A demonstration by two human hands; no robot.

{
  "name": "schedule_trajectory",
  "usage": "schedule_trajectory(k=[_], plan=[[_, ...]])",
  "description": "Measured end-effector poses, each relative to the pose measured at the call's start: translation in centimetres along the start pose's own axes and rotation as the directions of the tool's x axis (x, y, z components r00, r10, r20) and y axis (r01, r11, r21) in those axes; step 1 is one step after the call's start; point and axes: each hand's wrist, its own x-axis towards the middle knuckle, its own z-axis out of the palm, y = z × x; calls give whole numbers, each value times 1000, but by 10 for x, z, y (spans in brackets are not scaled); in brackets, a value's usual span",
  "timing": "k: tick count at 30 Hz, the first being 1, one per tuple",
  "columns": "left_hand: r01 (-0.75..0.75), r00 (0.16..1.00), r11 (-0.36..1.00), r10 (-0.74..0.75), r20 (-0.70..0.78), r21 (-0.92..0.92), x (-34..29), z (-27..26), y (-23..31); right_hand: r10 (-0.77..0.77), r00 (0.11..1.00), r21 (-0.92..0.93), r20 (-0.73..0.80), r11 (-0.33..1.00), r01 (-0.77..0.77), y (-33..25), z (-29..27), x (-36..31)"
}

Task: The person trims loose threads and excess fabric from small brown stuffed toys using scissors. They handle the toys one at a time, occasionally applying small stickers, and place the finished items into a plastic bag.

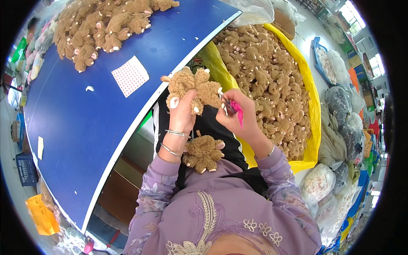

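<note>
Brown plush toy (180, 80) held between table and sack

At the far left a blue crate (26, 170) stands below the blue table (80, 131), whose curving edge runs up beside the person. Many matching brown toys (106, 32) are heaped at the table's far end, probably to leave its nearer surface free. A paper sheet (130, 76) with rows of small reddish marks lies between that heap and the edge, within what looks like easy reach.

Just past the edge, the left hand (183, 109) clasps the plush toy from below, thumb pressed across its front; the other fingers are hidden behind it. This grip seems meant to steady the body while one pale-tipped limb points toward the other hand. Below, a second brown toy (204, 153) rests on the lap, perhaps as a handy holding spot.

The right hand (241, 111) is closed around a small dark tool (230, 108) with a pink wrap (239, 117), likely there for comfort. Its tip is close to the limb's end; whether they touch, I cannot tell.

Farther right, a yellow sack (313, 110) gapes wide, full of similar toys (272, 85), its opening apparently set near the right arm for convenience. Stuffed clear bags (318, 185) crowd the floor beyond.
</note>
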Motion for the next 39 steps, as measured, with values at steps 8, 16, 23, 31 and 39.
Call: schedule_trajectory(k=[8,16,23,31,39], plan=[[215,929,951,-269,254,223,4,2,9,25,988,-45,-150,998,-32,17,-21,-7],[-99,868,456,-394,301,884,-32,-42,52,608,739,-286,-290,682,-673,56,-107,-15],[-419,736,-129,-628,253,899,-72,-57,10,414,868,137,274,876,-462,81,-23,-42],[21,964,735,-195,182,678,-51,-55,26,541,799,128,264,801,-585,41,-19,-25],[214,958,940,-255,131,267,-42,-34,28,196,968,264,157,936,-232,11,7,-22]])
